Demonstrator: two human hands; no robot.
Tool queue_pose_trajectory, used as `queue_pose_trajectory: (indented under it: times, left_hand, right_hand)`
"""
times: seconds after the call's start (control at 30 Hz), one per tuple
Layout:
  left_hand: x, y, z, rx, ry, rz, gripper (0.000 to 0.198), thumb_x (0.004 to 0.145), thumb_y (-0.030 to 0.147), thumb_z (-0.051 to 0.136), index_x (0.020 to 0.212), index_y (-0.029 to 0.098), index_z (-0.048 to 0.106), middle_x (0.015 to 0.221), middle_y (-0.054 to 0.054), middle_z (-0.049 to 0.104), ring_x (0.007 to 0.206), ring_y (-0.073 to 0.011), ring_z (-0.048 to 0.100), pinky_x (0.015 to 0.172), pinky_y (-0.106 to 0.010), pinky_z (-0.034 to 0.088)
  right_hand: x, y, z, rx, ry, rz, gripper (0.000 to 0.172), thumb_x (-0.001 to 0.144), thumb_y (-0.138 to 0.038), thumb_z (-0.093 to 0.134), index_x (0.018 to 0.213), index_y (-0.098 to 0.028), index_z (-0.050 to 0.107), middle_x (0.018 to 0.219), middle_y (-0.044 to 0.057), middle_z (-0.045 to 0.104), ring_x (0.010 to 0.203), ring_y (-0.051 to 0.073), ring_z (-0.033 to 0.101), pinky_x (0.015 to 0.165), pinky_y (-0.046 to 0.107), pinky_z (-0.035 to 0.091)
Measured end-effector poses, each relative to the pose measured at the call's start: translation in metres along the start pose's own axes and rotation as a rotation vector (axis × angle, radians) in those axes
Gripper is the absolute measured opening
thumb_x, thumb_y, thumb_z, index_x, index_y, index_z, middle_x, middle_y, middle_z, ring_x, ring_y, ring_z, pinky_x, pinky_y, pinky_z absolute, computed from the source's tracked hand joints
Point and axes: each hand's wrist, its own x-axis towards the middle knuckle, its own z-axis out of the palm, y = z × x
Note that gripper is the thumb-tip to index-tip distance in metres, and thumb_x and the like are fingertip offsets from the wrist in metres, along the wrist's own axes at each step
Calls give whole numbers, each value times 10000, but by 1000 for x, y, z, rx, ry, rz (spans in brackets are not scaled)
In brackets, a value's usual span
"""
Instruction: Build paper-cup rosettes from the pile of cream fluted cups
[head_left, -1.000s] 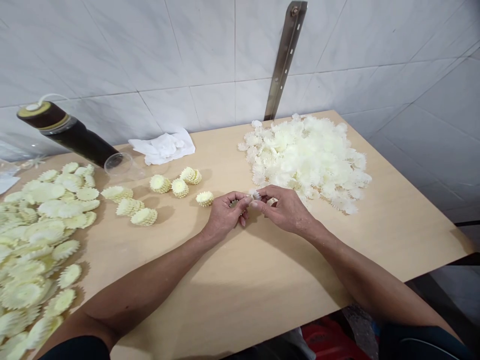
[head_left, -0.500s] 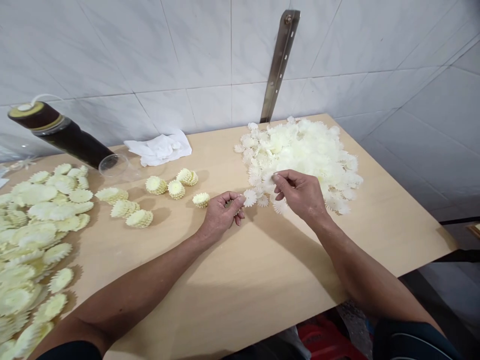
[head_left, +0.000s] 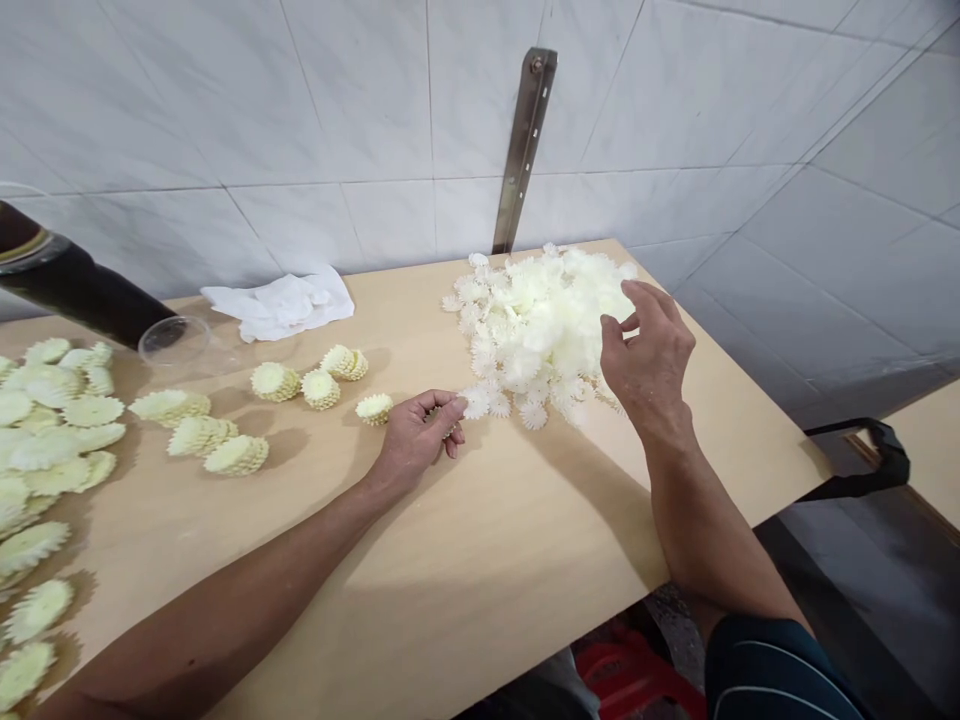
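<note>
My left hand is low over the table, its fingers curled round a small stack of flower-shaped discs that mostly hides behind them; only a toothed edge shows. Just beyond its fingertips begins a heap of thin, whitish, translucent flower-shaped discs. Over the right side of that heap I hold up my right hand, thumb and forefinger apart, and nothing shows between them. To the left of my left hand sits a short stack of pale yellow toothed discs.
Several more disc stacks stand left of centre. A larger pile of yellowish discs covers the left side. Behind are crumpled white tissue, a clear plastic lid and a dark bottle. A metal bracket is on the tiled wall.
My right hand has risen from the heap's near edge and moved right, its fingers parting. My left hand keeps its place beside the heap. The view has turned a little to the right.
</note>
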Motion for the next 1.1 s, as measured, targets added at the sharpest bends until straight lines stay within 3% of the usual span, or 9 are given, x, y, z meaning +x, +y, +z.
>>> queue_pose_trajectory:
  times: [0.1, 0.17, 0.3, 0.4, 0.5, 0.57, 0.67, 0.83, 1.1]
  left_hand:
    - [-1, 1, 2, -4, 9, 6, 402, 846, 540, 837, 870, 153, 728, 613, -17, 680, 449, -108, 561, 446, -227, 438]
    - [-1, 2, 3, 1, 12, 6, 406, 840, 541, 842, 871, 151, 731, 602, -17, 679, 442, -107, 554, 445, -227, 443]
    - [-1, 2, 4, 3, 11, 4, 429, 835, 554, 846, 905, 146, 734, 586, -15, 679, 432, -108, 552, 445, -231, 455]
    - [-1, 1, 3, 5, 6, 13, 442, 842, 570, 838, 918, 147, 735, 590, -13, 679, 435, -112, 563, 448, -235, 467]
    - [-2, 1, 4, 25, 6, 17, 448, 841, 580, 837, 891, 148, 731, 589, -12, 668, 429, -112, 569, 420, -226, 436]
    - [-3, 1, 4, 39, 6, 18, 461, 836, 593, 833, 888, 147, 729, 580, -9, 658, 420, -113, 567, 400, -222, 419]
    - [-5, 0, 5, 61, 19, 13, 464, 841, 599, 821, 909, 148, 733, 569, -8, 658, 413, -116, 566, 396, -223, 428]
    - [-5, 1, 5, 92, 26, 2, 432, 863, 556, 805, 979, 144, 743, 587, -9, 675, 427, -118, 578, 408, -220, 436]
    - [0, -1, 3, 89, 16, 69, 448, 863, 496, 799, 1109, 136, 695, 697, -18, 710, 504, -130, 633, 509, -248, 498]
  right_hand:
    - [-6, -20, 1, 91, 107, 65, 309, 1052, -448, 575, 1182, -223, 741, 1188, 116, 781, 760, 205, 689, 690, 379, 602]
    - [-15, -39, 5, 249, -60, 94, 325, 1045, -492, 604, 1125, -219, 763, 1095, 100, 801, 741, 196, 689, 642, 339, 571]
    - [-36, -65, 19, 482, -595, 137, 409, 1004, -563, 662, 1197, -222, 779, 1067, 90, 815, 777, 205, 707, 681, 336, 560]
    - [-46, -73, 28, 572, -783, 189, 448, 984, -599, 669, 1181, -213, 785, 1026, 84, 815, 754, 199, 693, 661, 329, 535]
    - [-51, -78, 32, 663, -875, 257, 465, 957, -622, 689, 1120, -199, 791, 934, 71, 797, 664, 167, 643, 575, 297, 470]
    - [-53, -81, 33, 682, -881, 285, 438, 929, -601, 733, 1089, -198, 792, 927, 63, 790, 657, 155, 624, 564, 285, 446]
    - [-57, -82, 37, 628, -786, 289, 350, 902, -540, 773, 965, -196, 786, 865, 48, 771, 676, 156, 611, 592, 282, 442]
    - [-58, -74, 43, 483, -714, 185, 260, 952, -433, 687, 856, -203, 760, 719, 8, 694, 631, 148, 557, 607, 288, 417]
    - [-37, -66, 21, 480, -550, 218, 284, 950, -462, 706, 857, -198, 760, 744, 10, 696, 656, 152, 580, 615, 283, 445]
